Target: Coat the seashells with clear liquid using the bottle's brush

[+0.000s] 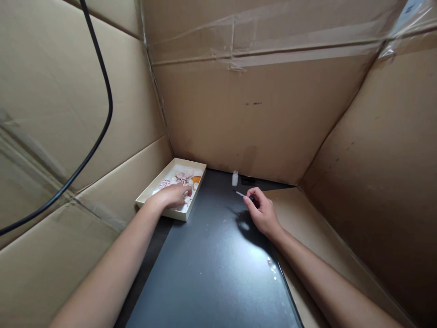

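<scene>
A shallow cream box [200, 169] holds several pale and red-marked seashells [180, 176] and one orange piece [195, 179]. My left hand [172, 197] reaches into its near end with fingers curled down over a shell, though the grasp itself is hidden. My right hand [261, 210] rests on the dark board [211, 264], pinching a small brush with a black cap [243, 195], whose tip points toward a small clear bottle [235, 178] standing open just beyond.
Cardboard walls [259, 118] enclose the space on the left, back and right. A black cable [102, 91] hangs across the left wall. A cardboard sheet [300, 214] lies to the right of the dark board.
</scene>
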The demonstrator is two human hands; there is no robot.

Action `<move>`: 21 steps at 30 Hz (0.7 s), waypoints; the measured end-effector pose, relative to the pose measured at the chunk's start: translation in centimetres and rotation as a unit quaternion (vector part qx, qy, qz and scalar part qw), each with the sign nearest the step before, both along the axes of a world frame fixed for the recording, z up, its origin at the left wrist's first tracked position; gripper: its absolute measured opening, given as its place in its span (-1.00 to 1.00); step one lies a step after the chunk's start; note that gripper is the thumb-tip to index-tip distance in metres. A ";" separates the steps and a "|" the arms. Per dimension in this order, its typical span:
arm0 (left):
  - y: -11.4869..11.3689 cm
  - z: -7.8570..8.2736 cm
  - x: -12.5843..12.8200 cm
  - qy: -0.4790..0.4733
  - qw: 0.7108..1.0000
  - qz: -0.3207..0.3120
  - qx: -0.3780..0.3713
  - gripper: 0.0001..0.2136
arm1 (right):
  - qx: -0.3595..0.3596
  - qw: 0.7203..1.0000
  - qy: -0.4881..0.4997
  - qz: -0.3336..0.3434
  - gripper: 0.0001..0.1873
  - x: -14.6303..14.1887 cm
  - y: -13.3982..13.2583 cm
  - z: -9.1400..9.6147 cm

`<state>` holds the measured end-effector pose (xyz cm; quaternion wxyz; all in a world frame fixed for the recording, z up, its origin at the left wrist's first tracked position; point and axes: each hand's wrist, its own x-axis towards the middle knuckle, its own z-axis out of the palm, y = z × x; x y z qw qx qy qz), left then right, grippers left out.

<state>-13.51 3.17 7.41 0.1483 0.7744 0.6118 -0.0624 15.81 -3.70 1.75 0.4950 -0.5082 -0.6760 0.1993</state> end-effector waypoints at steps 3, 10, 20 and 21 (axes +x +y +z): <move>0.0 -0.1 0.0 0.007 1.000 -0.008 0.002 -0.68 | -0.003 1.000 0.000 0.000 -0.80 0.0 0.0 0.0; -0.3 0.4 0.5 0.005 1.000 -0.009 -0.005 -0.67 | -0.006 1.000 0.004 -0.003 -0.80 0.0 0.0 0.0; 0.1 0.2 0.2 0.019 1.000 -0.009 0.001 -0.87 | -0.003 1.000 0.002 -0.001 -0.82 0.1 0.0 -0.1; 0.1 0.2 0.3 0.019 1.000 -0.012 0.002 -0.86 | -0.004 1.000 0.002 0.000 -0.82 0.1 0.0 -0.1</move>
